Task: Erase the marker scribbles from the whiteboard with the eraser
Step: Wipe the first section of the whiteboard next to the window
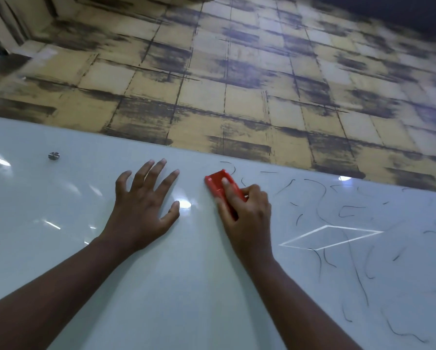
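Red plastic block eraser (220, 188) pinched in right hand (247, 213), forefinger laid along top, thumb and remaining fingers curled round its sides, flat face down on glossy white glass whiteboard (60, 248). Left hand (141, 205) spread flat on board, fingers straight and splayed, just beside grip on bare side, holding nothing. Thin black marker scribbles (348, 210) scattered from just past eraser's far corner outward, away from left hand, and down toward near corner of board; nearest short curls almost touching eraser's leading end. Round metal mounting stud (53, 155) well apart, beyond left hand; yellow-and-black tiled wall (237, 72) above board's edge. Judged early-to-middle: side by left hand looks wiped, much ink remaining on other. For good wiping: keep eraser's face fully flat, not rocked onto an edge; press evenly through forefinger; sweep outward from grip in long overlapping passes along top edge, then lower rows; brace with spread palm without dragging wrist through ink. Bright reflected outline near wrist likely glare, not marker.
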`<state>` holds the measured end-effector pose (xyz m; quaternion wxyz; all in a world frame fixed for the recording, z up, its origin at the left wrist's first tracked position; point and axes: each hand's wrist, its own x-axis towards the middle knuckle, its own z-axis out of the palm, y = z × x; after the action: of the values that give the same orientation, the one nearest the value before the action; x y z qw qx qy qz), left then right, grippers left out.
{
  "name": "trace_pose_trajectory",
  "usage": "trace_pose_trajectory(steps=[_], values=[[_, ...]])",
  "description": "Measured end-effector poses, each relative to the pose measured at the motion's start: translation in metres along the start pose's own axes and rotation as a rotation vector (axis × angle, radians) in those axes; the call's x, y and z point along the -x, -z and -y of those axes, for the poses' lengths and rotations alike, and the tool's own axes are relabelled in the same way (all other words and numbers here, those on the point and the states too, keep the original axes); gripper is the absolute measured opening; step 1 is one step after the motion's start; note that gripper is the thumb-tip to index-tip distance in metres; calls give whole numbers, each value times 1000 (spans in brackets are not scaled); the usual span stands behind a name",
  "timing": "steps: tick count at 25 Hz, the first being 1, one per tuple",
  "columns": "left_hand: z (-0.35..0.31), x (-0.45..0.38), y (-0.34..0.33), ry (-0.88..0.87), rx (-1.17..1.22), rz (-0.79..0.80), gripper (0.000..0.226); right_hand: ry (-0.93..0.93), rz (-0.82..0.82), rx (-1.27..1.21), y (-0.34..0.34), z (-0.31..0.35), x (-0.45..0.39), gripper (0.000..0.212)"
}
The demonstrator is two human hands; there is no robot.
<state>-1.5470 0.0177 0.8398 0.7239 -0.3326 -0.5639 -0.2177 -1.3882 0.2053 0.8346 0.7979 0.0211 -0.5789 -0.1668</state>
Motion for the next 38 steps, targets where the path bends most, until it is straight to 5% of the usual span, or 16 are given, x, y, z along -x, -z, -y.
trace_pose_trajectory(steps=[5,9,15,19,32,35,38], values=[[1,8,-5,13,42,-40,72,-388,-178,205,7,-42,-22,49],[-1,9,-7,24,41,-53,71,-633,-120,181,0,-19,-42,51],[1,9,-8,32,28,-48,76,-155,26,17,-35,71,-38,53],[3,11,-7,50,35,-24,81,20,95,54,-28,52,-42,53],[-41,11,0,58,49,-49,74,-556,-76,330,80,-142,-35,48],[-80,2,-8,-16,49,-54,74,-487,-24,284,76,-123,-28,50],[-119,-3,-19,-15,56,-43,75,-223,49,169,61,-84,-3,55]])
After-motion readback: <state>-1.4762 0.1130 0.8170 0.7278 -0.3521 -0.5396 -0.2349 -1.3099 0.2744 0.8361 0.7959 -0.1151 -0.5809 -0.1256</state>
